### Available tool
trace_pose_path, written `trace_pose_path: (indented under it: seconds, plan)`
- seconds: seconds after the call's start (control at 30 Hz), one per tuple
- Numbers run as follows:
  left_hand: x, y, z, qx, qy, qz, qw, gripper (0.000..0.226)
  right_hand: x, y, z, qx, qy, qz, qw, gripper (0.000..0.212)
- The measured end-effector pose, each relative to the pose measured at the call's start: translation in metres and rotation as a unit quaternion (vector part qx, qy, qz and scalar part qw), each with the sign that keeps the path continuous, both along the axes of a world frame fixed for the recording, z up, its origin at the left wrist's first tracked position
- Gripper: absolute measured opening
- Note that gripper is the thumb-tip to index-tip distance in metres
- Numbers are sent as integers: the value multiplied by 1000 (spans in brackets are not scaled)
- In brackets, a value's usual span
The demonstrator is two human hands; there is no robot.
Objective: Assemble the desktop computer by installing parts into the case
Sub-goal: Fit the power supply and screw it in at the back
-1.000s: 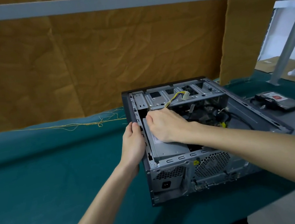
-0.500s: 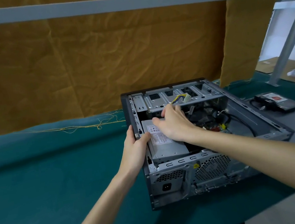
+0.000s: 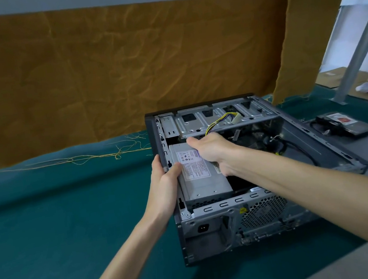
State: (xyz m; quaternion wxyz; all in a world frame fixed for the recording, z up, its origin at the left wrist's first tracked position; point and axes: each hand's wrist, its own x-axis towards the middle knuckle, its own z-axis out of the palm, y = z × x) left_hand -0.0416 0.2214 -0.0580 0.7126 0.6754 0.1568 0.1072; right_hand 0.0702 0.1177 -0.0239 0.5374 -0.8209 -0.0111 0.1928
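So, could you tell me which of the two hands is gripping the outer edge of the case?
The left hand: it grips the case by its left wall. The right hand reaches inside instead, holding the power supply.

We see the power supply [image 3: 197, 173] inside the computer case [image 3: 244, 223], at its left. The case sits on the table [image 3: 47, 217], a hard drive [image 3: 346, 124] behind it to the right.
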Motion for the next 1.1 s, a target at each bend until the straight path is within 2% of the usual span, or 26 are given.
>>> trace_pose_path:
  seconds: [0.1,0.23,0.4,0.43,0.5,0.57,0.6,0.67,0.73,0.77,0.8,0.83,0.93,0.97,1.07,1.1]
  plan:
    - [2,0,0,-6,2,3,1000,47,6,3,1,-2,-17,-1,1000,44]
    - [4,0,2,14,14,7,1000,50,11,6,-2,-12,20,15,1000,52]
    - [3,4,-2,16,18,13,1000,55,0,6,-8,-123,-99,66,985,31]
    - [3,4,-4,17,23,13,999,61,-3,3,-6,-168,-138,100,971,30]
    - [4,6,-9,24,35,14,999,68,-8,0,5,-261,-295,140,908,31]
    - [5,9,-13,29,39,26,998,66,-14,2,22,-241,-481,120,835,29]
    - [5,9,-14,29,42,30,998,65,-16,4,28,-202,-529,113,816,30]
    - [5,8,-15,27,40,41,998,61,-17,5,29,-189,-520,152,819,40]
    - [4,6,-13,28,29,50,998,56,-27,9,11,-244,-430,239,836,53]
    - [3,5,-11,33,24,51,998,55,-32,11,3,-255,-412,261,835,56]
    - [2,4,-9,38,19,51,998,53,-34,16,-1,-246,-430,265,827,57]
    - [1,5,-8,48,15,50,998,52,-34,22,-1,-217,-457,263,822,55]
    - [0,5,-6,87,21,40,995,53,-26,32,21,-60,-465,166,867,37]
    - [0,6,-6,90,22,44,995,53,-21,31,24,-47,-476,136,867,28]
    - [0,6,-7,69,21,53,996,51,-13,23,8,-230,-463,131,846,17]
    - [0,5,-6,58,22,53,997,50,-10,18,0,-257,-413,131,864,17]
